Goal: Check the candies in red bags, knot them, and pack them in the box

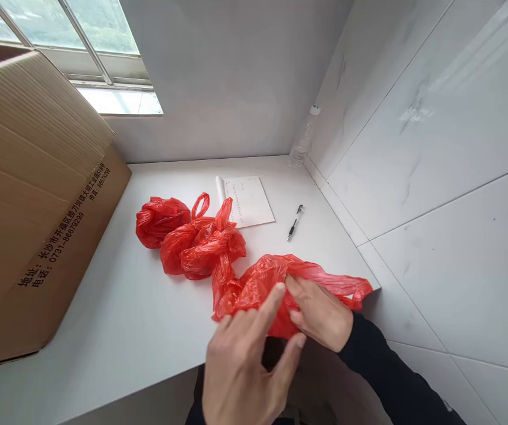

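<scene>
A loose, crumpled red plastic bag [260, 283] lies at the table's front edge, its handle loop stretching to the right. My right hand [322, 313] grips the bag near its middle, with some fingertips lost in the folds. Close to the camera, my left hand [245, 360] is by the bag's front edge, thumb and index finger spread wide. Whether its other fingers touch the plastic is hard to tell. Behind the loose bag sit knotted red plastic bags [205, 248], bunched into lumps with small loops sticking up.
A large cardboard box [59, 195] stands on the left of the white table [156, 330]. Toward the back lie an open notebook [249, 200] and a black pen [295, 222]. A clear bottle [302, 139] stands in the corner beside the tiled wall [449, 189].
</scene>
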`<state>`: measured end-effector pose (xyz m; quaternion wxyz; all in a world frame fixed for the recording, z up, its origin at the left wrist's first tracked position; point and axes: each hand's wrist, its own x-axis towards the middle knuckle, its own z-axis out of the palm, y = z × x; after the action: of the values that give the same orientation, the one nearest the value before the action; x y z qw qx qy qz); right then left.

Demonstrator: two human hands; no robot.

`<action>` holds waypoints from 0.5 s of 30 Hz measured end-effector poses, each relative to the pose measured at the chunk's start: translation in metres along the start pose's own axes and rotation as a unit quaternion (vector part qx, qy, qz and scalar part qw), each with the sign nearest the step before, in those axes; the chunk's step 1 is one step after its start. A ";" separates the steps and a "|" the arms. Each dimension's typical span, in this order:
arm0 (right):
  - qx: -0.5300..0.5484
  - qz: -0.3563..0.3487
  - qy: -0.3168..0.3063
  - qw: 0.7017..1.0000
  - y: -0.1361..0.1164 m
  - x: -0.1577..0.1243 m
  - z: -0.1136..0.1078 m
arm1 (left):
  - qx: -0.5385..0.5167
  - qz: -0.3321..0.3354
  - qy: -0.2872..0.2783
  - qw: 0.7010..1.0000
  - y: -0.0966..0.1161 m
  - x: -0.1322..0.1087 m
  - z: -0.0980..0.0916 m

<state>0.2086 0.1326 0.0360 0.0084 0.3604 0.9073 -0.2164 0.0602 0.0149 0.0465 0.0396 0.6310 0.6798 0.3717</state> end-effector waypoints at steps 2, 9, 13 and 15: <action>-0.007 -0.003 0.001 1.000 -0.002 0.000 0.000 | 0.026 0.005 -0.034 0.999 0.003 -0.003 0.008; 0.031 0.044 0.008 0.998 0.006 0.005 -0.002 | 0.047 -0.117 0.062 0.990 -0.020 0.005 -0.002; 0.010 0.056 0.037 0.998 0.011 0.006 0.001 | -0.148 -0.249 0.082 0.954 -0.016 0.008 -0.015; 0.028 0.030 0.062 0.997 0.012 0.006 0.003 | -0.244 -0.317 0.078 0.913 -0.014 0.008 -0.020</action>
<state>0.2120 0.1430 0.0273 -0.0513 0.3999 0.8886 -0.2187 0.0362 0.0136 0.0566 0.2546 0.3222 0.7330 0.5422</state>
